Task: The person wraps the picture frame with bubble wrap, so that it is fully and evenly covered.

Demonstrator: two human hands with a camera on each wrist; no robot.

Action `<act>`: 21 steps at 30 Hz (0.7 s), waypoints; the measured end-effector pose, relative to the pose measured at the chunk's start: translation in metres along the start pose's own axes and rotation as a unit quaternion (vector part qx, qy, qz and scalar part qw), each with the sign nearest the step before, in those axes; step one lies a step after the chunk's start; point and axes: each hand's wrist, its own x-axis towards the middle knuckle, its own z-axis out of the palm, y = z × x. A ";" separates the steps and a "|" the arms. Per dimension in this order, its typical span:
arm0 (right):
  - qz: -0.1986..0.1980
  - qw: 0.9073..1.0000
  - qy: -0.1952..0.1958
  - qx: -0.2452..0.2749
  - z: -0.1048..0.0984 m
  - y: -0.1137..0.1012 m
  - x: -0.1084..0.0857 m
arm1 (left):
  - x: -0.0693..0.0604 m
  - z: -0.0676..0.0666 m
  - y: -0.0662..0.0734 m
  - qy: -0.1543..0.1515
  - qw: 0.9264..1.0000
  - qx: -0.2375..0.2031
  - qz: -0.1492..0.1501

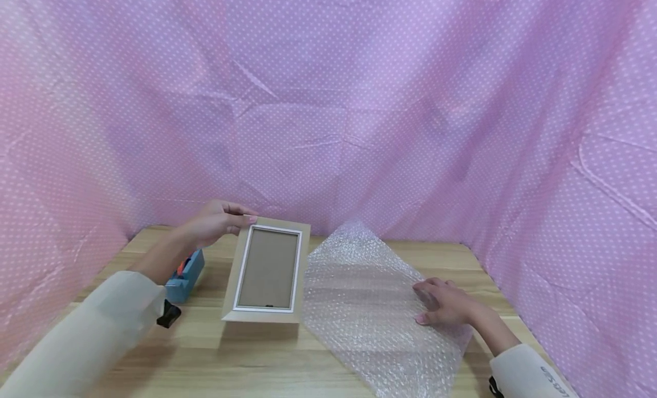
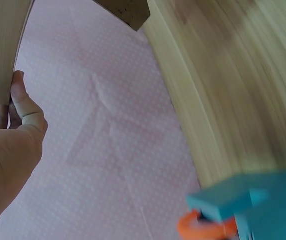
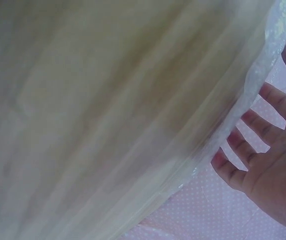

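Observation:
Near the back left of the table, my left hand (image 1: 213,224) pinches the upper left corner of a light wooden picture frame (image 1: 269,267), thumb in front. The frame is tilted up above the table, with a white inner edge and a grey-brown panel. In the left wrist view, thumb and fingers grip the frame's edge (image 2: 5,55). To the right lies a sheet of clear bubble wrap (image 1: 359,301), turned cornerwise. My right hand (image 1: 446,304) rests at its right side. The right wrist view shows that hand's fingers (image 3: 262,127) spread, loosely extended at the wrap's edge (image 3: 247,90).
A blue tape dispenser (image 1: 187,278) with an orange part stands on the wooden table (image 1: 195,352), left of the frame and partly behind my left forearm. Pink dotted cloth (image 1: 328,113) hangs around the table's back and sides.

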 end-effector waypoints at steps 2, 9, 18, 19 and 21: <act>0.001 1.000 -0.003 0.002 0.000 0.000 0.000 | 0.006 0.007 0.000 0.003 1.000 -0.017 -0.002; -0.005 1.000 0.001 0.001 0.000 -0.001 0.000 | 0.028 0.034 0.002 0.001 0.998 -0.062 0.001; -0.008 1.000 0.005 -0.006 0.000 0.002 0.000 | 0.055 0.073 0.005 -0.012 0.993 -0.120 0.014; -0.008 1.000 0.004 -0.006 0.000 0.002 0.000 | 0.057 0.077 0.005 -0.011 0.992 -0.126 0.017; -0.007 1.000 0.001 -0.004 0.000 0.002 0.000 | 0.062 0.084 0.003 -0.010 0.990 -0.138 0.021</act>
